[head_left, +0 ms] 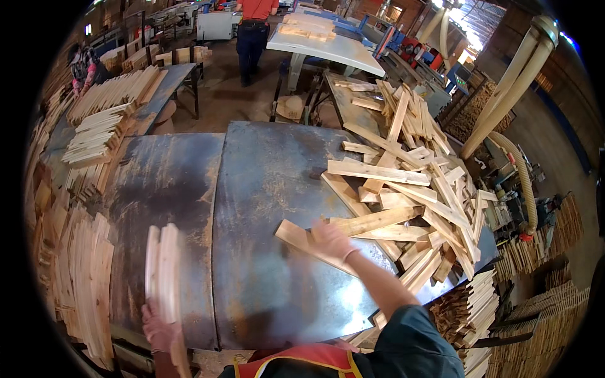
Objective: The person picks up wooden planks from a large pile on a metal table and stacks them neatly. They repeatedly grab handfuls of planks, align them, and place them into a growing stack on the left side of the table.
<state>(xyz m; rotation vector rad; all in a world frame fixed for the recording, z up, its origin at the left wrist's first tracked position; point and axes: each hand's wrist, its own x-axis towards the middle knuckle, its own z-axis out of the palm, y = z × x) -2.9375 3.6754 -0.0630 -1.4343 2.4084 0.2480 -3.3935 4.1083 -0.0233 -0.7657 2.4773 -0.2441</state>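
My left hand [159, 327], in a pinkish glove, is closed around a small bundle of wooden boards [165, 268] that stand up from it and are blurred by motion. At the near left edge of the pile, my right hand [334, 240] is closed at the end of a wooden board [381, 220]. Under that hand, another wooden board [293, 238] lies slantwise on the metal tabletop [271, 183]. The fingertips of the right hand are partly hidden and slightly blurred.
A loose heap of boards [403, 164] covers the table's right side. Boards stand in rows at the left [85, 277] and far left [101, 132]. A person [255, 31] stands beyond the table, near a white-topped table [328, 47]. A duct pipe [510, 88] rises at right.
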